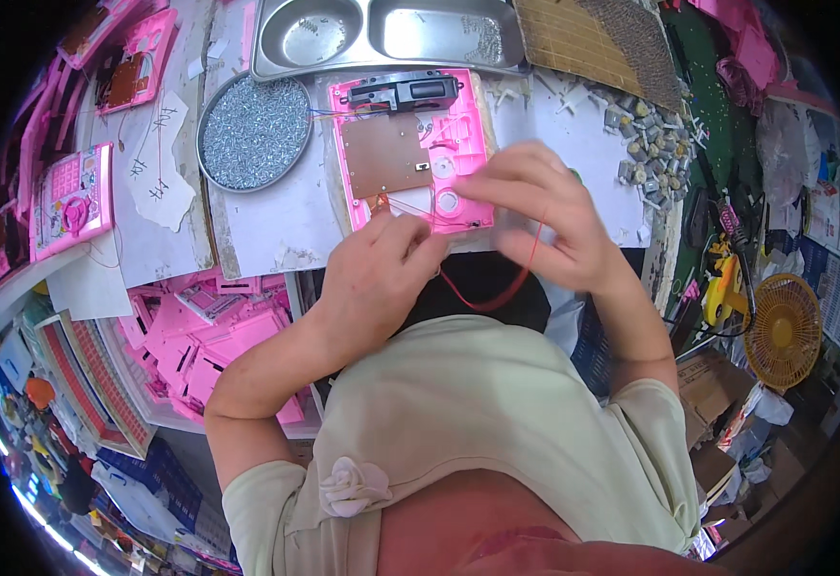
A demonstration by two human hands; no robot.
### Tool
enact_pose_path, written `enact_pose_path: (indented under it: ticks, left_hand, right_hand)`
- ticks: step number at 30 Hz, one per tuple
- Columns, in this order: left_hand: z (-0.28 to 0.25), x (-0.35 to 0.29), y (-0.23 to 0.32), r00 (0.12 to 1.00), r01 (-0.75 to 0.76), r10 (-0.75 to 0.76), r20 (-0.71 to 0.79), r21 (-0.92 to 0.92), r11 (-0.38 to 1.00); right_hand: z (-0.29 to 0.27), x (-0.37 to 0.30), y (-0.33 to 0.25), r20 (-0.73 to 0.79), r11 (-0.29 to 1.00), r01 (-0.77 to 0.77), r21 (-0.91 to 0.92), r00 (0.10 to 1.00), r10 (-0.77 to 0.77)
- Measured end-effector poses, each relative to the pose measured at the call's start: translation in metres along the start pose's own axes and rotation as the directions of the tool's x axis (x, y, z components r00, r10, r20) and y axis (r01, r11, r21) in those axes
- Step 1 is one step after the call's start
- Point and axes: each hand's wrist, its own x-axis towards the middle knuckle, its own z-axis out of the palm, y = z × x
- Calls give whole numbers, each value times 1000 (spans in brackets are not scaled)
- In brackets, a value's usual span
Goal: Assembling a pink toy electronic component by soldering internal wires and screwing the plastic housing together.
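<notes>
My left hand is closed at the near edge of a pink plastic casing half, its fingers pinched on thin red wire. From there the wire loops down and up across my right hand. That hand hovers at the casing's right side, fingers spread and slightly blurred, with no firm grip visible. Inside the casing lies a brown circuit board, with a black module along the far edge. Copper-coloured ends show beside my left fingertips. What exactly the left fingertips press on is partly hidden.
A round dish of small screws stands left of the casing. Behind it is a steel compartment tray. Small motors lie at the right. More pink casings sit at the left, and a bin of pink parts stands below.
</notes>
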Motion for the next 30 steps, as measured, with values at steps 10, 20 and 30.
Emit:
enact_pose_path:
  ticks: [10, 20, 30]
  left_hand:
    - [-19, -63, -46, 929, 236, -235, -286, -31, 971]
    - [1, -89, -25, 927, 297, -316, -200, -124, 947]
    - [41, -104, -18, 975, 204, -210, -71, -77, 976]
  right_hand:
    - [85, 26, -7, 118, 919, 63, -390, 993, -18]
    - [75, 10, -3, 48, 882, 65, -466, 998, -48]
    - [113, 14, -17, -26, 943, 32, -332, 999, -43]
